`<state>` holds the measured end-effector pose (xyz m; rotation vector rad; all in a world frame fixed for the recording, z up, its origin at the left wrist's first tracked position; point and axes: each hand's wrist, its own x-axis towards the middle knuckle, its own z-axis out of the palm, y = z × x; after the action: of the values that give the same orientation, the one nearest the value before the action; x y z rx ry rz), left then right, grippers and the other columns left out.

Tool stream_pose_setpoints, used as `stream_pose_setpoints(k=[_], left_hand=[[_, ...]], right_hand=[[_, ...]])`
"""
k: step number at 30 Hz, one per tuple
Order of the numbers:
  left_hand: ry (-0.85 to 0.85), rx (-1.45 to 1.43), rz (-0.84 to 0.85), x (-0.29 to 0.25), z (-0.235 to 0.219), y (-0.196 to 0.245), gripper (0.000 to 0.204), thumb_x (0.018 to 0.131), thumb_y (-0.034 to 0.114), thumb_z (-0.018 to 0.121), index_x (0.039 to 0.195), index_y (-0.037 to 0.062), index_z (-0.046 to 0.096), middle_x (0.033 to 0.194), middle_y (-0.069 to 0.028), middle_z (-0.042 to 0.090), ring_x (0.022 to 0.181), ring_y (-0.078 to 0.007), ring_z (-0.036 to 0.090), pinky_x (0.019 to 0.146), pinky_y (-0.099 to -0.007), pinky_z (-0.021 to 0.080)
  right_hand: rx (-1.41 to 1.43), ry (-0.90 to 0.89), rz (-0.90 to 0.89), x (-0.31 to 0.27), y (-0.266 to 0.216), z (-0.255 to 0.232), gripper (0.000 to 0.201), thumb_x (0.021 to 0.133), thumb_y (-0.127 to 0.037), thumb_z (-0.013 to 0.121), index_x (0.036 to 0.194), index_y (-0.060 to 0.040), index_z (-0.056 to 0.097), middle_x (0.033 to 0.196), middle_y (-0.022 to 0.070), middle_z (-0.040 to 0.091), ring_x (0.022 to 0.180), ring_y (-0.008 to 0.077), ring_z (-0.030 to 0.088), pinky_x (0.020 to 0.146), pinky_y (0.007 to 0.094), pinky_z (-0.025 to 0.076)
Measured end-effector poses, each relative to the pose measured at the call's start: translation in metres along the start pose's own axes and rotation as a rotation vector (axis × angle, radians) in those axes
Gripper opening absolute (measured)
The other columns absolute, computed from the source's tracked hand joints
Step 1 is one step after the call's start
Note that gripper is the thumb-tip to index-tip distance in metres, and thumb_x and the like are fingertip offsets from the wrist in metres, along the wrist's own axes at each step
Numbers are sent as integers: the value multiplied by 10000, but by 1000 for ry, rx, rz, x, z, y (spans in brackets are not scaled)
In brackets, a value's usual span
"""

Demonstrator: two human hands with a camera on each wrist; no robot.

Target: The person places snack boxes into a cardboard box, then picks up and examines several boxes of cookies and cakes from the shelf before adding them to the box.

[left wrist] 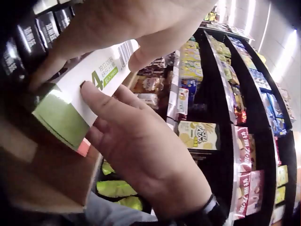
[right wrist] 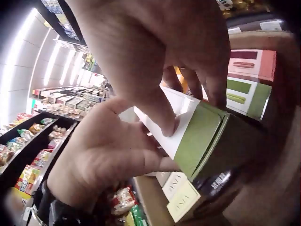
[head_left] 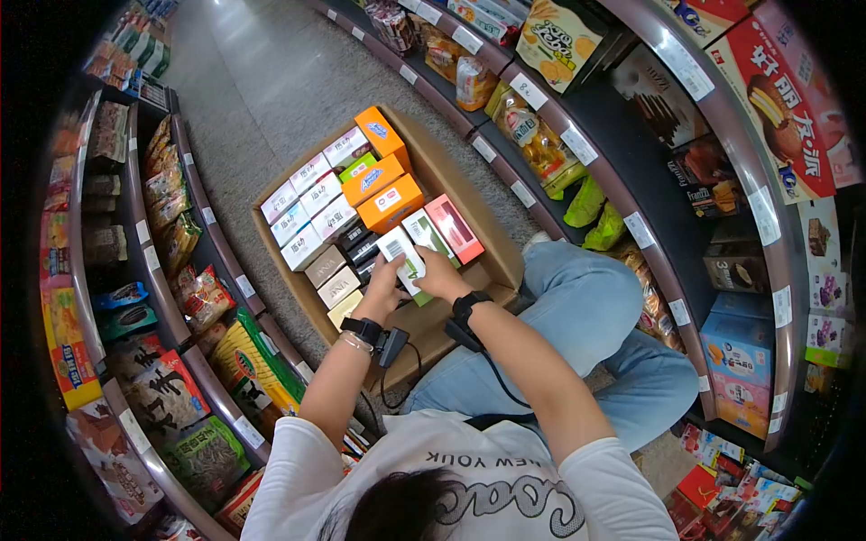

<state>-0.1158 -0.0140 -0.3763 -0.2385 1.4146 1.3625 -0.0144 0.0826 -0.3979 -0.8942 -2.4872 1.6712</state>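
A white and green box (head_left: pixel 395 244) is held tilted between both hands above the right part of the carton. The left hand (head_left: pixel 383 290) grips its left side; the right hand (head_left: pixel 438 274) grips the other side. In the left wrist view, the left hand (left wrist: pixel 127 26) comes from above and the right hand (left wrist: pixel 146 150) from below, with a thumb on the white face of the box (left wrist: pixel 70 77). The right wrist view shows the right hand (right wrist: pixel 164 56) over the box (right wrist: pixel 197 136) and the left hand (right wrist: pixel 106 155) against its far side.
An open cardboard carton (head_left: pixel 311 329) holds rows of white, orange, black and cream boxes. A pink box (head_left: pixel 454 229) and another green and white box (head_left: pixel 424 231) stand beside the held one. Snack shelves (head_left: pixel 577 144) line both sides; crossed legs (head_left: pixel 577 288) lie against the carton.
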Motion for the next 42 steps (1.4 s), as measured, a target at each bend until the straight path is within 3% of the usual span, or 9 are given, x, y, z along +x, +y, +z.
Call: stream_pose_setpoints(k=[3, 14, 17, 20, 24, 27, 28, 31, 42], left_hand=[[12, -18, 3, 5, 8, -2, 397, 931, 159, 467, 1311, 133, 354, 1255, -96, 474, 1115, -314, 488, 804, -615, 443], [128, 65, 103, 35, -2, -17, 420, 866, -11, 414, 1279, 51, 459, 1134, -94, 565, 1007, -227, 563, 734, -414, 524], [193, 26, 93, 24, -11, -17, 283, 854, 28, 443, 1117, 68, 542, 1026, -73, 588, 904, -195, 591, 658, -378, 520], [391, -84, -112, 19, -27, -27, 129, 846, 131, 545, 973, 108, 555, 895, -28, 554, 826, -182, 562, 683, -359, 476], [309, -279, -379, 7, -54, -56, 188, 814, 253, 653, 871, 120, 532, 802, -37, 510, 758, -203, 530, 707, -353, 480], [360, -488, -628, -5, -47, -56, 269, 835, 289, 654, 930, 77, 518, 868, -81, 495, 805, -231, 518, 733, -392, 490], [340, -571, -619, 1, -53, -65, 418, 849, 323, 658, 1092, 29, 488, 1081, -158, 485, 1001, -318, 506, 834, -475, 486], [381, -768, -679, 6, -52, -68, 539, 866, 339, 643, 1246, 29, 418, 1289, -216, 385, 1184, -389, 411, 953, -529, 430], [215, -960, -149, 49, -76, -118, 430, 813, 111, 711, 1181, 44, 497, 1262, -166, 461, 1168, -331, 463, 1032, -504, 392]], right_hand=[[22, 45, 153, -3, -5, -5, 523, 676, 8, 673, 1176, -4, 521, 1086, 204, 611, 1020, 356, 584, 848, 388, 478], [-17, 85, 47, -2, 8, 8, 346, 723, 9, 573, 1066, 4, 608, 998, 216, 638, 950, 368, 610, 832, 400, 480], [-32, 109, 140, 3, 20, 10, 293, 734, -34, 591, 1025, -14, 628, 970, 204, 646, 926, 354, 618, 821, 395, 489], [-106, 157, 304, 3, 17, 1, 233, 752, -88, 601, 976, -40, 646, 950, 190, 652, 912, 341, 622, 811, 398, 495], [-142, 191, 391, -1, 18, -8, 208, 761, -141, 603, 948, -68, 656, 954, 180, 656, 919, 338, 622, 810, 412, 493], [-140, 176, 440, -4, 16, -13, 218, 762, -157, 598, 953, -69, 656, 972, 174, 657, 933, 336, 621, 822, 406, 489], [-136, 172, 462, -6, 16, -14, 222, 763, -162, 596, 955, -71, 657, 980, 171, 657, 939, 335, 620, 827, 404, 487], [-87, 98, 453, -9, 17, -20, 295, 760, -167, 569, 1030, -80, 651, 1066, 176, 635, 1006, 351, 597, 869, 453, 468], [-53, 100, 476, -19, 23, -34, 299, 759, -203, 578, 1022, -83, 653, 1094, 168, 630, 1037, 345, 589, 889, 440, 462]])
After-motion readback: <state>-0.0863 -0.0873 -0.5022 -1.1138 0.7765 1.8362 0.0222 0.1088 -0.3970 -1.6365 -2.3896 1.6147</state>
